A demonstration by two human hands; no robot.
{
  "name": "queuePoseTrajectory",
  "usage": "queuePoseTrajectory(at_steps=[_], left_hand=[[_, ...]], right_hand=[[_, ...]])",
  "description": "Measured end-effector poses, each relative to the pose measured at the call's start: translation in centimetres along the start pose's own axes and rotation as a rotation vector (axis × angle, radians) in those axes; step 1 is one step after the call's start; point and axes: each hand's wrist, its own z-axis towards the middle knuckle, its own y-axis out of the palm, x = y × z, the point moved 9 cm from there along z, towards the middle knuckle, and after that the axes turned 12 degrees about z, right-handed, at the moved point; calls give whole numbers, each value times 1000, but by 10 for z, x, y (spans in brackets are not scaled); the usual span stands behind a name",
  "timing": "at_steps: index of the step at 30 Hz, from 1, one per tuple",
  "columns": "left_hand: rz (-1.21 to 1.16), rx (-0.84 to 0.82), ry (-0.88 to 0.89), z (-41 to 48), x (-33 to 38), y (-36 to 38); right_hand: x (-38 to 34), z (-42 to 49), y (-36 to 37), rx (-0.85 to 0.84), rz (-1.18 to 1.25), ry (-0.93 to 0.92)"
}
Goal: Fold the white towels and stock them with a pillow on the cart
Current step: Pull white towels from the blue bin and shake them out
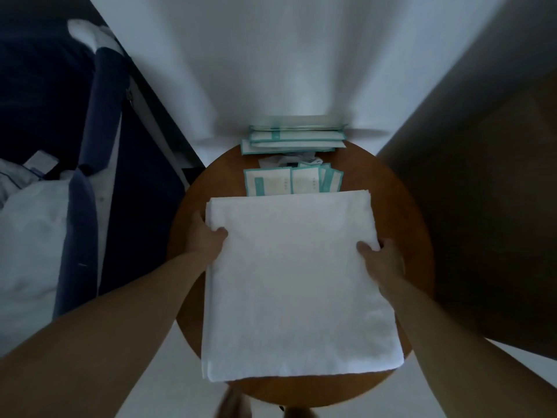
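Observation:
A folded white towel (295, 285) lies flat on a round wooden table (413, 224), covering most of its top. My left hand (205, 236) grips the towel's left edge near the far corner, thumb on top and fingers hidden under the cloth. On the right edge my right hand (381, 257) holds the towel the same way, thumb over the top. Both forearms reach in from the bottom of the view. No pillow can be made out for certain.
Several white and teal packets (292, 181) lie on the table beyond the towel, with a second stack (295, 138) farther back against the white wall. A dark blue linen cart (99, 164) with white cloth (27, 236) inside stands at the left. A dark panel rises on the right.

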Motion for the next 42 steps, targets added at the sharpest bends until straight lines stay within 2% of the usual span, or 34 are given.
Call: queuePoseTrajectory(at_steps=[2, 3, 6, 9, 16, 23, 27, 31, 37, 42], left_hand=[[366, 130, 168, -10, 7, -9], [558, 143, 293, -17, 13, -3], [888, -91, 583, -42, 5, 47], [964, -285, 598, -61, -20, 77], [1092, -333, 568, -64, -18, 77], [1110, -164, 629, -95, 30, 31], [1084, 0, 660, -129, 72, -32], [943, 159, 658, -159, 92, -102], [732, 318, 547, -166, 48, -220], [630, 347, 346, -134, -54, -319]], right_hand=[[1, -5, -2, 9, -44, -16], [4, -9, -2, 13, -69, -31], [20, -27, 0, -4, -188, -75], [43, -41, -2, -28, -311, -73], [44, -44, -6, -30, -393, -111], [-28, -85, -14, -20, -520, -359], [-91, -129, -10, -48, -612, -557], [-155, -189, 16, -118, -633, -762], [-241, -294, 87, -249, -604, -1054], [-293, -382, 185, -414, -660, -1219]])
